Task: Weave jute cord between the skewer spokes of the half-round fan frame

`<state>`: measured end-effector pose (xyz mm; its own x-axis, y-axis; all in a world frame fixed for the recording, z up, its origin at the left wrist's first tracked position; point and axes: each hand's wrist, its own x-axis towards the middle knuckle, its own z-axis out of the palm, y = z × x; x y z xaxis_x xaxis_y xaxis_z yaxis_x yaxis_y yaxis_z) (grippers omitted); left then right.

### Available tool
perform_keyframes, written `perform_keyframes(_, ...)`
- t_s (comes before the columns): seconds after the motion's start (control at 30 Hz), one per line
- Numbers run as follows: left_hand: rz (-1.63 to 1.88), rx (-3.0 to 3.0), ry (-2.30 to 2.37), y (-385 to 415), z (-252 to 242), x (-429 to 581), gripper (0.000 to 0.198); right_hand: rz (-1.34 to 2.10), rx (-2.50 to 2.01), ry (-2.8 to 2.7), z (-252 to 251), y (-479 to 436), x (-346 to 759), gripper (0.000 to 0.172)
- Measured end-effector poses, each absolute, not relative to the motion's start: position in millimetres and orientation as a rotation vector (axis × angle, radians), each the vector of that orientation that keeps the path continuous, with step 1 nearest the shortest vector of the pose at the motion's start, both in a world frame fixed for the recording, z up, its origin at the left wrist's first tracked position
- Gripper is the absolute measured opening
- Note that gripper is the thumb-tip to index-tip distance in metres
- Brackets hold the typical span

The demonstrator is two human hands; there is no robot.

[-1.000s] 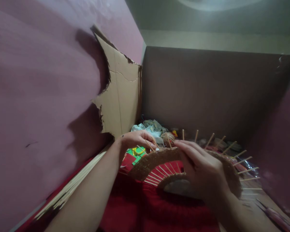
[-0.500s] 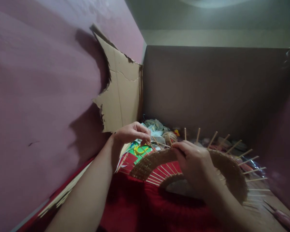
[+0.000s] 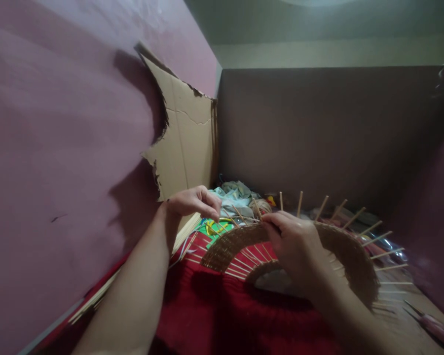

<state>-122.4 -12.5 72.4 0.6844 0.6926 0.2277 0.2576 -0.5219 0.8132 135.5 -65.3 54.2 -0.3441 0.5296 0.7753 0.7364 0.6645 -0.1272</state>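
Observation:
A brown woven fan-shaped piece [image 3: 222, 254] rests on red cloth, with pale sticks [image 3: 323, 208] radiating past its outer rim. At the top of that rim, my right hand [image 3: 294, 241] pinches close to one stick; its fingertips are partly hidden by the hand itself. My left hand [image 3: 200, 203] is closed with curled fingers, held left of the rim and just above the sticks there. Between both hands runs a thin pale strand [image 3: 244, 218], which seems to come from the left fingers. My right forearm covers part of the weave.
Torn cardboard [image 3: 187, 143] leans against the pink wall at left. A twine ball [image 3: 259, 207] and crumpled cloth [image 3: 237, 192] lie behind the weaving. Long thin sticks [image 3: 96, 298] lie along the left wall. A pointed tool [image 3: 434, 328] lies at lower right.
My left hand has shifted slightly left and down, farther from my right hand. My right hand stays at the rim. The whole view has tilted a little.

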Motion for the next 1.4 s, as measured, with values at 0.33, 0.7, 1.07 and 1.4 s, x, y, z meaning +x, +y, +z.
perform_keyframes(0.33, 0.564, 1.844, 0.865, 8.3, 50.8, -104.4, 0.017, -0.296, -0.971, -2.035, 55.0, -64.8, 136.7, 0.019)
perform_keyframes(0.7, 0.661, 1.901, 0.836, 14.6, 46.2, -110.5, 0.019, -0.474, -0.976, -1.899, 72.4, -57.4, 165.5, 0.02)
perform_keyframes(1.07, 0.774, 1.975, 0.786, -0.7, 58.8, -117.1, 0.025, -0.498, -1.008, -1.913, 71.5, -54.6, 167.4, 0.021)
perform_keyframes(1.4, 0.846, 2.008, 0.857, -2.0, 65.1, -108.4, 0.018, -0.483, -1.013, -1.941, 71.6, -54.0, 166.3, 0.022)
